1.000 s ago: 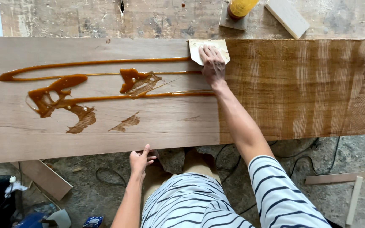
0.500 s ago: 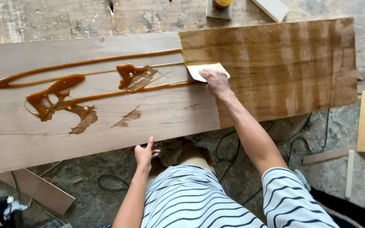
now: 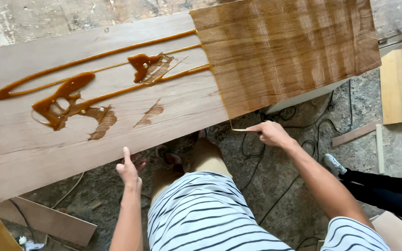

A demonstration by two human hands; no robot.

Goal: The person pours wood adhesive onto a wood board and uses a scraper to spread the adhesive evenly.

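The right hand (image 3: 271, 134) pinches a thin scraper (image 3: 246, 130) just off the board (image 3: 19, 148) edge, while the left hand (image 3: 129, 168) hovers open-fingered.

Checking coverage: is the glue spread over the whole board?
Partly spread: the board's right part is combed dark; glue on its left lies in thick lines and puddles.

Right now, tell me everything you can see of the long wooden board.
The board is long, flat, pale wood, lying tilted across the view above the rough floor. Its right part is coated brown with ridged streaks; the left part is bare, with thick amber glue in lines and puddles. The left hand touches its near edge.
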